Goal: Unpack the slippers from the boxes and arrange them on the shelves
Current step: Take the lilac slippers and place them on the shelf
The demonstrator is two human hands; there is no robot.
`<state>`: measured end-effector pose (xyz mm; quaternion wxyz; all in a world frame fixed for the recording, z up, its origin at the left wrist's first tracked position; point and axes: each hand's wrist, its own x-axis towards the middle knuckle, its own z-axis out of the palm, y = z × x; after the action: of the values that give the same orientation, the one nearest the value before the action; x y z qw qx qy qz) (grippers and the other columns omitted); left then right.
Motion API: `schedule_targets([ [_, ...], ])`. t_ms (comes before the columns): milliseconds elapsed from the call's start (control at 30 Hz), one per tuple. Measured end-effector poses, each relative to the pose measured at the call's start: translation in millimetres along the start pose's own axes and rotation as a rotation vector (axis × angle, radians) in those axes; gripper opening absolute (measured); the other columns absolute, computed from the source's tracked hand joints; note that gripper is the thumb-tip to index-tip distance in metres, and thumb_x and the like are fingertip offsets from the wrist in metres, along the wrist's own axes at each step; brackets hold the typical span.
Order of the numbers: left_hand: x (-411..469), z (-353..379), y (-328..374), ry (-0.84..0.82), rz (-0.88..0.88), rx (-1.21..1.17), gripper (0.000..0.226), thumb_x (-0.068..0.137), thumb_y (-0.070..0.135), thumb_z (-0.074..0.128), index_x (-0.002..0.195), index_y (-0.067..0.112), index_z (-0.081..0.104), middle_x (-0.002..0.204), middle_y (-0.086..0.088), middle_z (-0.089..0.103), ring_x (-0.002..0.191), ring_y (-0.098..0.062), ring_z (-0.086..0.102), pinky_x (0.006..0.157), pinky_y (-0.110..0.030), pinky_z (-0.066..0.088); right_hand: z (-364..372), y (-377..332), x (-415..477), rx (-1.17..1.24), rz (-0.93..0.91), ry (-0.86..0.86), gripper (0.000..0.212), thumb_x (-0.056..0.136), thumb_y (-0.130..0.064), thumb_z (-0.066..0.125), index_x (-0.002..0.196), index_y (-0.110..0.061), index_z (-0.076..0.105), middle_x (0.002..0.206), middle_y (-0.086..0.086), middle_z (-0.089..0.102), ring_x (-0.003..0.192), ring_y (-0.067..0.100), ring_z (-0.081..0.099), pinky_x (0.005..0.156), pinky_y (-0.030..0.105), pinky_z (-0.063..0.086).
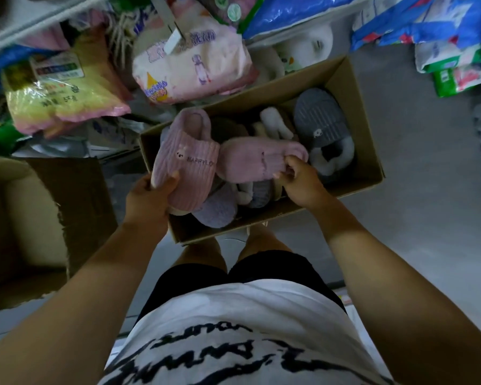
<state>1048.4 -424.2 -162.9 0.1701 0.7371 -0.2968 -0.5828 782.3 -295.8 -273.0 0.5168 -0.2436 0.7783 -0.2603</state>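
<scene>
Shirt (233,315): white, printed; person stands over box (365,140).
Left hand (147,201): grips pink slipper (186,159) by its end, above box.
Right hand (300,182): pinches mate (250,159) by its edge, likely pairing them.
Box: on floor, more slippers (320,120) inside.

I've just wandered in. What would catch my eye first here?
Two matching slippers in mid-frame: the left hand grips the first pink slipper by its near end, and the right hand pinches the second pink slipper beside it. Below them an open cardboard box holds more slippers, with a grey slipper at its far right.
</scene>
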Motion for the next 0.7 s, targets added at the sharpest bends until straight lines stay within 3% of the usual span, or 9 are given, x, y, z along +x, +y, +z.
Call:
schedule_targets([
  [133,-5.6,-9.7,-4.6,0.053,-0.013,-0.016,0.052,0.085,0.029,0.080,0.129,0.010,0.061,0.119,-0.005,0.068,0.109,-0.025,0.067,0.083,-0.038,0.059,9.7,3.3,-10.9,-0.192,-0.031,-0.138,0.044,0.099,-0.028,0.064,0.132,-0.001,0.054,0.125,0.014,0.057,0.107,0.021,0.055,0.081,0.026,0.038],
  [200,-8.1,-10.9,-7.1,0.062,-0.016,-0.029,0.049,0.087,0.028,0.079,0.129,0.009,0.060,0.118,-0.005,0.068,0.106,-0.023,0.068,0.079,-0.035,0.059,15.1,4.8,-15.7,-0.117,0.024,-0.135,0.058,0.096,-0.039,0.068,0.136,-0.001,0.052,0.130,0.012,0.054,0.109,0.017,0.054,0.079,0.025,0.042],
  [333,-9.8,-9.5,-9.4,0.026,-0.020,-0.057,0.042,0.089,0.024,0.077,0.125,0.008,0.062,0.119,-0.008,0.069,0.109,-0.026,0.068,0.091,-0.042,0.059,28.8,5.3,-17.5,0.103,0.187,-0.012,0.075,0.094,-0.057,0.062,0.148,-0.008,0.047,0.149,0.011,0.047,0.126,0.023,0.051,0.090,0.025,0.039],
  [500,-9.4,-5.8,-7.9,-0.024,-0.027,-0.094,0.046,0.090,0.021,0.075,0.130,0.005,0.060,0.124,-0.010,0.068,0.113,-0.027,0.067,0.095,-0.045,0.058,42.7,7.3,-10.2,0.195,0.273,0.096,0.057,0.096,-0.043,0.067,0.138,-0.004,0.059,0.133,0.011,0.061,0.109,0.022,0.060,0.084,0.026,0.042],
  [633,-7.4,-7.3,-6.4,-0.029,-0.036,-0.115,0.049,0.089,0.022,0.076,0.132,0.005,0.059,0.127,-0.009,0.065,0.116,-0.028,0.065,0.098,-0.047,0.056,36.8,12.4,-22.1,0.390,0.184,0.168,0.028,0.096,-0.019,0.069,0.122,-0.008,0.067,0.113,0.004,0.065,0.099,0.015,0.062,0.076,0.019,0.050],
  [700,-5.5,-7.7,-6.2,-0.025,-0.044,-0.117,0.051,0.088,0.023,0.077,0.133,0.005,0.058,0.128,-0.009,0.065,0.117,-0.028,0.064,0.098,-0.047,0.056,27.2,12.7,-26.5,0.373,0.127,0.185,0.026,0.097,-0.015,0.067,0.123,-0.011,0.067,0.115,0.004,0.068,0.099,0.012,0.064,0.081,0.020,0.054],
])
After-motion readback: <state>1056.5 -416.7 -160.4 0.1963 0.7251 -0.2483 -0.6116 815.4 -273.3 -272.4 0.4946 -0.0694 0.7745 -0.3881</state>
